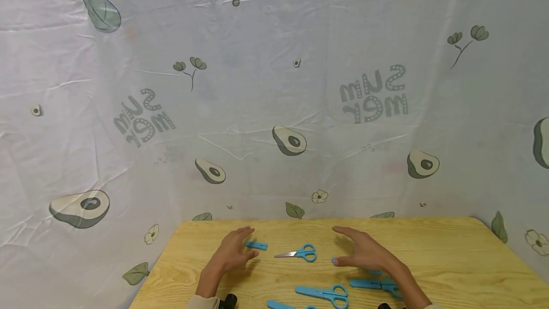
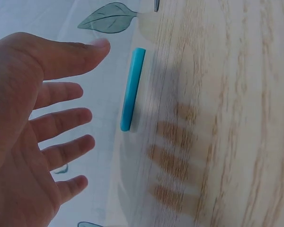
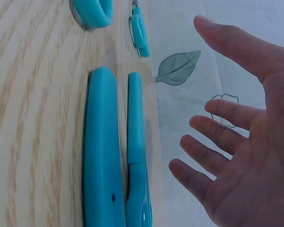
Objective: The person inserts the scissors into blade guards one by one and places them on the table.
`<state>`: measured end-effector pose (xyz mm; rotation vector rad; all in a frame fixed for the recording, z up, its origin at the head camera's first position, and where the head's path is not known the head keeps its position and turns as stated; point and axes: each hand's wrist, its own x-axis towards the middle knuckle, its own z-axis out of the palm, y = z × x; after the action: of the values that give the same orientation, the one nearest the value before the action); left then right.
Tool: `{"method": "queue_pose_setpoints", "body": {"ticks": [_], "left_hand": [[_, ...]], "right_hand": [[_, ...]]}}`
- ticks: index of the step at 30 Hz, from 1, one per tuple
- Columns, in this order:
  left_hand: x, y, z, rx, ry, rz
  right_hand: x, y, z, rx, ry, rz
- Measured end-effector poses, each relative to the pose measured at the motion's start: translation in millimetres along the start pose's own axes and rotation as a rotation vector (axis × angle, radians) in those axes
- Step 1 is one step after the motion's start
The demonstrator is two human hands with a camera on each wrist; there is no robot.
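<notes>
My left hand (image 1: 231,252), fingers spread and holding nothing, hovers over the table just left of a loose blue scissors sheath (image 1: 256,245). That sheath (image 2: 133,90) lies apart from the fingers in the left wrist view. To its right rests a small pair of scissors (image 1: 306,253) with blue handles and bare metal blades pointing left. My right hand (image 1: 362,250) is also empty, held above the table with thumb and fingers apart. Beneath it lies another blue pair, mostly hidden by the hand. Nearer me is a pair of sheathed scissors (image 1: 371,283), partly covered by the forearm.
More sheathed blue scissors (image 1: 315,292) lie at the front middle, and another pair (image 1: 280,304) is cut off by the lower frame edge. The wooden table (image 1: 450,256) ends against a pale printed sheet (image 1: 257,99) hanging behind and at the sides.
</notes>
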<state>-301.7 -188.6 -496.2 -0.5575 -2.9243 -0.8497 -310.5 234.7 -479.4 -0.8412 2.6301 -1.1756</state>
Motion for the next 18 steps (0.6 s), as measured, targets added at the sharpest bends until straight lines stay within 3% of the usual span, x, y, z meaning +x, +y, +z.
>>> {"method": "queue_pose_setpoints", "body": {"ticks": [18], "left_hand": [[11.9,-5.4,-1.9,-0.045,-0.015,0.039]], "right_hand": [[22,-11,16,0.023,-0.025,0.007]]}}
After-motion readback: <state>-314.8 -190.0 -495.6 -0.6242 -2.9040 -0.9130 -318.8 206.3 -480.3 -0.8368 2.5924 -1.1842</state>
